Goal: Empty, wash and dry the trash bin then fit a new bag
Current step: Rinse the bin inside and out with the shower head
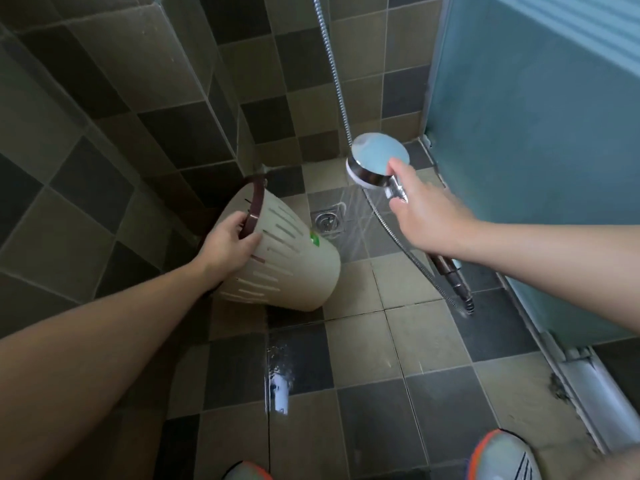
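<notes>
Tiled floor (pixel 408 344) lies wet. Left hand (pixel 225 245) curls its fingers (pixel 249 241) over the brown rim of the bin (pixel 291 268), tipped sideways near the wall corner. Right hand (pixel 427 216) grips the spraying shower head (pixel 375 162) above the drain (pixel 327 221), beside the glass door (pixel 540 126).

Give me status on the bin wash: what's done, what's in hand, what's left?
Done: the trash bin looks emptied; no bag shows at its brown rim.
In hand: the left hand holds it tilted by the rim, mouth away from the camera. The right hand grips the shower head, spraying the floor near the drain, not the bin.
Left: finish the rinse, dry, fit a new bag; none in view.
</notes>
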